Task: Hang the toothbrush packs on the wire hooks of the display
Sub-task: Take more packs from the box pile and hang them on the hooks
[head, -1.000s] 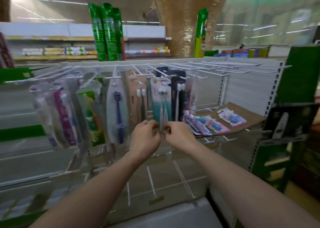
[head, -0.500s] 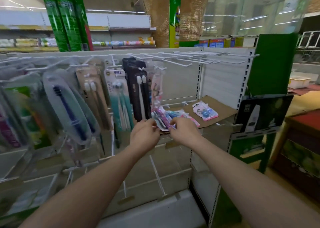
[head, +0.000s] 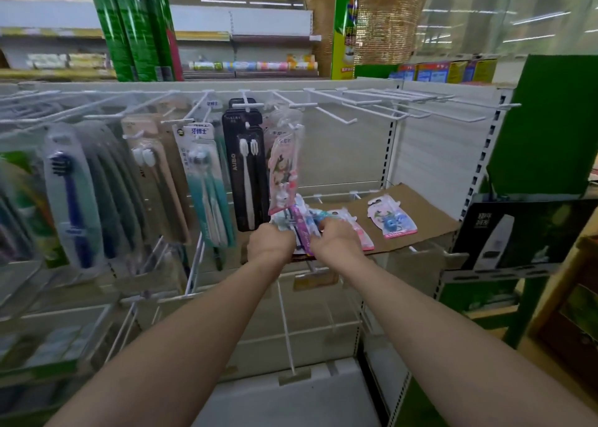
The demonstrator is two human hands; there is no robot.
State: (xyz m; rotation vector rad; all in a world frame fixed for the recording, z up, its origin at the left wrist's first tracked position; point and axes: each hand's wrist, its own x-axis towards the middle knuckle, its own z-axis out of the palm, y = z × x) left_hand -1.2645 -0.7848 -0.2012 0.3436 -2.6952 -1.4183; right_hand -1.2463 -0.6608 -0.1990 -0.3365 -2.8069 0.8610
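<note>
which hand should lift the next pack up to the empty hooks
Right. The right hand sits nearer the empty wire hooks up to the right; the left hand is under the already hung black pack, steadying the loose packs.

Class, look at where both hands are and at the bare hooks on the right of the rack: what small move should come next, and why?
Probably lift one pack clear of the loose pile on the cardboard sheet. Both the left hand and the right hand are on that pile, and the wire hooks above it hang bare, so a pack must be singled out before hanging.
</note>
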